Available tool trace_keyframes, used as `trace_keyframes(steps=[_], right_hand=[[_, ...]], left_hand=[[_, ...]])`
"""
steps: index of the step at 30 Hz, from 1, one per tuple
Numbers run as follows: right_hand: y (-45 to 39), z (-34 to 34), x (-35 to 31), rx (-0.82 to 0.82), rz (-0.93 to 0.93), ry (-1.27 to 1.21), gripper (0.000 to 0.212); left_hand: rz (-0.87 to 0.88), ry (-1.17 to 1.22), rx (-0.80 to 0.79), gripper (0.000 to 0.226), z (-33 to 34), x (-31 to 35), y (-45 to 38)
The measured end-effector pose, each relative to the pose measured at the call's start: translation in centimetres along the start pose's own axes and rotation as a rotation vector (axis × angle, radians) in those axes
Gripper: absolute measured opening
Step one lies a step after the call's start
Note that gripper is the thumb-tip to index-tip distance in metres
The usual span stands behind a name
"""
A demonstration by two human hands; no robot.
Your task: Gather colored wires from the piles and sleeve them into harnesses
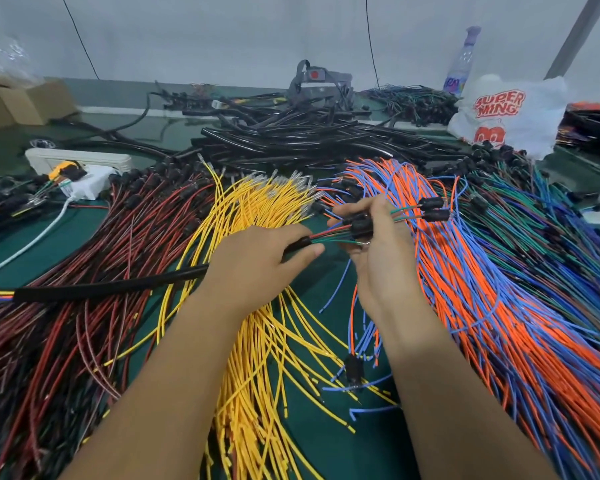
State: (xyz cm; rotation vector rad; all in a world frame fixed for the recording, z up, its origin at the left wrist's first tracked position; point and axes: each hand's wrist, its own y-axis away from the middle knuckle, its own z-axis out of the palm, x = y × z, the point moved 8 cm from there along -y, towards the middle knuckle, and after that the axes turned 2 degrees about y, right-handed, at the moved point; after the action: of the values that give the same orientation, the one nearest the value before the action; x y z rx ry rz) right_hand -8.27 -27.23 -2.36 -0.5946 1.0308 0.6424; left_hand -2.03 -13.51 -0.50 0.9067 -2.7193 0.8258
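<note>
Two bare hands, left [257, 258] and right [378, 251]; one black corrugated sleeve tube [111, 287]; one clear plastic bottle [462, 60]; one white printed plastic bag [510, 112]; one white power strip [78, 159]; wire piles too many to count

Bare green table [312, 282] showed only in a narrow strip between the yellow wires [257, 341] and the orange and blue wires [482, 306], where both forearms lay. Red wires [84, 306] covered the left side, green and blue wires [551, 237] the right. A heap of black sleeves [309, 140] blocked the far reach, flanked by a white power strip [80, 159] and a plastic bag [510, 112].
</note>
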Motion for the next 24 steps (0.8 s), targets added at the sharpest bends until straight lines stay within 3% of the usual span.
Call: trace_keyframes(steps=[3,10,13,15,17,24], right_hand=[[0.1,0.5,0.2,-0.045,-0.002,0.04,0.055],[0.0,0.9,1.3,-0.036,0.031,0.091,0.023],[0.0,1.1,1.8,-0.064,0.088,0.026,0.026],[0.1,0.9,2.0,-0.023,0.111,0.064,0.038],[0.2,0.2,1.5,0.057,0.068,0.179,0.03],[1.0,0.2,-1.1,0.086,-0.145,0.223,0.002]], left_hand=[[0.024,-0.047,0.012,0.049,0.1,0.4,-0.1],[0.022,-0.087,0.019,0.047,0.4,1.0,-0.2],[-0.109,0.167,0.003,0.031,0.7,-0.1,-0.2],[-0.225,0.371,-0.007,0.039,1.1,-1.2,-0.4],[-0.311,0.523,0.0,0.048,1.2,-2.1,-0.6],[-0.344,0.592,-0.026,0.049,1.4,-2.4,-0.7]])
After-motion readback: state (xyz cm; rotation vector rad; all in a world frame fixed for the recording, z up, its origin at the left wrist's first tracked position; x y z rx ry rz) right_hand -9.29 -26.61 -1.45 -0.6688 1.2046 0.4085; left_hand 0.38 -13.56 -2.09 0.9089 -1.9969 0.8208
